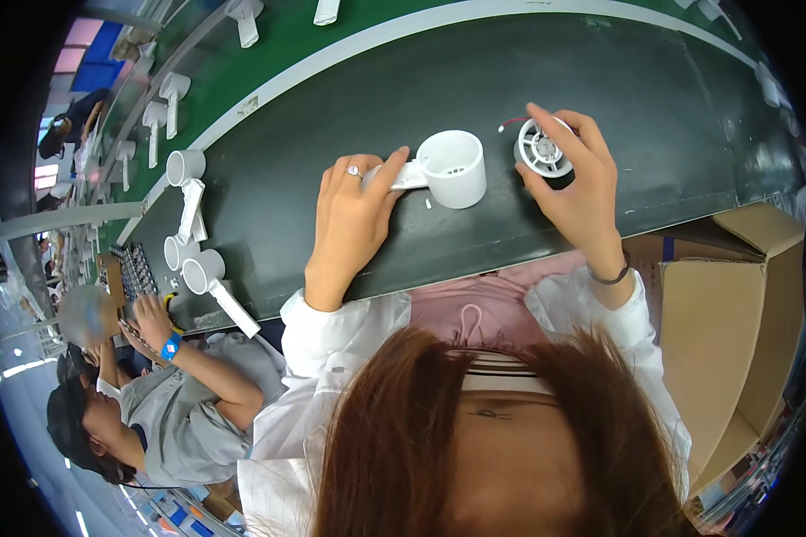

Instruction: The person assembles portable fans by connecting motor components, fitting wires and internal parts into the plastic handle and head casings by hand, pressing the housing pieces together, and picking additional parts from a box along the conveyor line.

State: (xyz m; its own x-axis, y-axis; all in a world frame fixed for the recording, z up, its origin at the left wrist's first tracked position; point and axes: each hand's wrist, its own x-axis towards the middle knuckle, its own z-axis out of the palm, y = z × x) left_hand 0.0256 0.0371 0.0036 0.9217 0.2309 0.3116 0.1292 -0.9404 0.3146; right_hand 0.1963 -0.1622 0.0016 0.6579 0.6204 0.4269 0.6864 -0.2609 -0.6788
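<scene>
My left hand (353, 202) is closed round the handle of a white plastic housing (459, 179), a short open-topped cylinder with a handle on its left side. The housing is on the dark work surface in front of me. To the right, my right hand (580, 175) grips a round white fan unit (541, 150) by its rim, between thumb and fingers. Spokes and a centre hub show on its upper face, and a thin red wire (513, 121) ends in a small white plug beside it. A small white piece (428, 203) lies near the housing.
Several similar white housings (204, 269) stand at the left of the dark work surface (636, 89). More lie on the green belt (215, 85) beyond the pale rail. A co-worker (197, 403) sits at my left, hands near the surface. An open cardboard box (707, 331) stands at my right.
</scene>
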